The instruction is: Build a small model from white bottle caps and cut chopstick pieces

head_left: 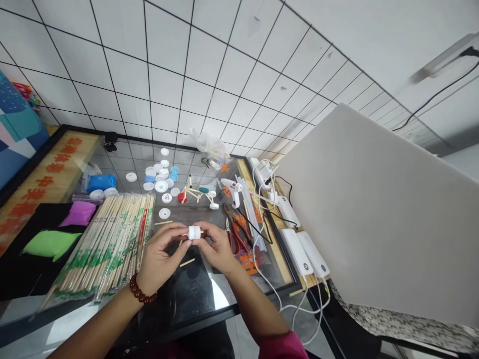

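Between my fingertips, above the glass tabletop, is a pair of white bottle caps (194,232) pressed close together, with a thin wooden stick poking out at both sides. My left hand (164,252) pinches this from the left, a beaded bracelet on its wrist. From the right, my right hand (214,245) grips the same caps with thumb and fingers. A short cut stick (187,262) lies on the glass just below my hands. Beyond them stands a small model of sticks and caps (198,193), with loose white and blue caps (160,186) to its left.
Wrapped chopsticks (108,239) cover the table's left part, beside green (52,243) and purple (78,213) packets. On the right lie pliers and red-handled scissors (236,232), a white glue gun (232,190), glue sticks (256,219) and trailing white cables. White power banks (296,252) sit at the right edge.
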The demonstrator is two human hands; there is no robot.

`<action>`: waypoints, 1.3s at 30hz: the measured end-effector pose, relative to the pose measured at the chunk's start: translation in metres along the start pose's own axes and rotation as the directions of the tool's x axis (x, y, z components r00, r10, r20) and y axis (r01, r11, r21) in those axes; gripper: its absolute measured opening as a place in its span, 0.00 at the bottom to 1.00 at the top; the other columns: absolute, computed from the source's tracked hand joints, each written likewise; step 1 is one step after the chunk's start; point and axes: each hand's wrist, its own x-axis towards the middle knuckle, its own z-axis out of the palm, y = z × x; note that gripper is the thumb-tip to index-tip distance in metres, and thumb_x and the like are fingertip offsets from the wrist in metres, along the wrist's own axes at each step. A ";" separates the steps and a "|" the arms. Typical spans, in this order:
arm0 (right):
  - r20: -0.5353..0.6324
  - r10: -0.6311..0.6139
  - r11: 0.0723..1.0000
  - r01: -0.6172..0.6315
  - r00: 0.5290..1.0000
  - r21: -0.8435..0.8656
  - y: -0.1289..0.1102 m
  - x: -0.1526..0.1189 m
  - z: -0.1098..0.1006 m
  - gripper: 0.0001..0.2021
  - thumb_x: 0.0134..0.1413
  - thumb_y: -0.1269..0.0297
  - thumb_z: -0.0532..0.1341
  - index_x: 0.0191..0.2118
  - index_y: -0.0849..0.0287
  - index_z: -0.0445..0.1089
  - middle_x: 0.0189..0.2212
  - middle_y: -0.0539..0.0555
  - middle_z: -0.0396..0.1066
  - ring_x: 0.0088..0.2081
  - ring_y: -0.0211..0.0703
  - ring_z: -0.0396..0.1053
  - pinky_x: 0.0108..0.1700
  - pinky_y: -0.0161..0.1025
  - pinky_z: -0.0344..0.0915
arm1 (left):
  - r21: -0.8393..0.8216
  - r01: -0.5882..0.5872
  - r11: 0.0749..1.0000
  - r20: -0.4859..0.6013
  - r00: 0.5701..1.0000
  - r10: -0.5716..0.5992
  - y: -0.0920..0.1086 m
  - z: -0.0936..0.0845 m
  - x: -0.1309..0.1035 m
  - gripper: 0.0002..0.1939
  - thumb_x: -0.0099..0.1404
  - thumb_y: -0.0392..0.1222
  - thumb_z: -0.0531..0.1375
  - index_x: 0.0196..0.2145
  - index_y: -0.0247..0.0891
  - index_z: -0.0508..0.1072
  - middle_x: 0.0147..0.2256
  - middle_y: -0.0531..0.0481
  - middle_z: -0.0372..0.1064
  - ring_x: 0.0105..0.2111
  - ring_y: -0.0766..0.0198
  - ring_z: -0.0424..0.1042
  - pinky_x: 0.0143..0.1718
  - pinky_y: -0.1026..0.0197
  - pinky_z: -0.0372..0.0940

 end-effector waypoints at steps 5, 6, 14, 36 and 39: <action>0.015 -0.048 0.998 0.048 0.999 -0.037 -0.007 0.000 -0.001 0.16 0.59 0.52 0.66 0.46 0.57 0.72 0.31 0.51 0.73 0.31 0.38 0.69 0.36 0.35 0.68 | -0.148 0.182 0.972 0.083 0.982 -0.171 0.002 -0.003 0.004 0.17 0.58 0.44 0.68 0.45 0.41 0.79 0.46 0.41 0.78 0.44 0.55 0.79 0.47 0.52 0.76; 0.008 -0.060 0.997 0.060 0.998 -0.048 -0.008 0.000 -0.001 0.16 0.59 0.52 0.66 0.46 0.57 0.72 0.31 0.51 0.73 0.31 0.38 0.69 0.36 0.35 0.68 | -0.152 0.200 0.968 0.104 0.977 -0.186 0.003 -0.004 0.005 0.18 0.57 0.44 0.68 0.46 0.41 0.79 0.46 0.41 0.78 0.43 0.55 0.79 0.46 0.52 0.76; 0.048 -0.074 0.997 0.075 0.996 -0.033 -0.015 -0.002 -0.003 0.12 0.63 0.55 0.62 0.46 0.57 0.71 0.36 0.54 0.75 0.35 0.40 0.72 0.39 0.37 0.70 | -0.133 0.134 0.982 0.170 0.979 -0.111 0.005 -0.011 0.011 0.11 0.55 0.42 0.69 0.38 0.40 0.82 0.43 0.42 0.78 0.40 0.55 0.80 0.43 0.55 0.77; 0.100 -0.406 0.865 0.417 0.908 -0.280 0.013 -0.007 -0.002 0.17 0.64 0.65 0.60 0.57 0.55 0.68 0.40 0.57 0.78 0.40 0.42 0.78 0.42 0.38 0.76 | -0.001 0.121 0.993 0.237 0.964 -0.118 -0.004 -0.012 0.011 0.09 0.52 0.40 0.72 0.33 0.41 0.82 0.34 0.46 0.77 0.34 0.60 0.78 0.36 0.60 0.75; 0.061 -0.445 0.841 0.441 0.893 -0.313 0.011 -0.007 -0.002 0.20 0.64 0.65 0.61 0.60 0.54 0.66 0.40 0.58 0.78 0.38 0.44 0.77 0.40 0.38 0.75 | -0.036 0.139 0.990 0.217 0.968 -0.128 0.000 -0.010 0.009 0.10 0.52 0.41 0.72 0.34 0.40 0.82 0.36 0.45 0.78 0.34 0.58 0.79 0.37 0.58 0.76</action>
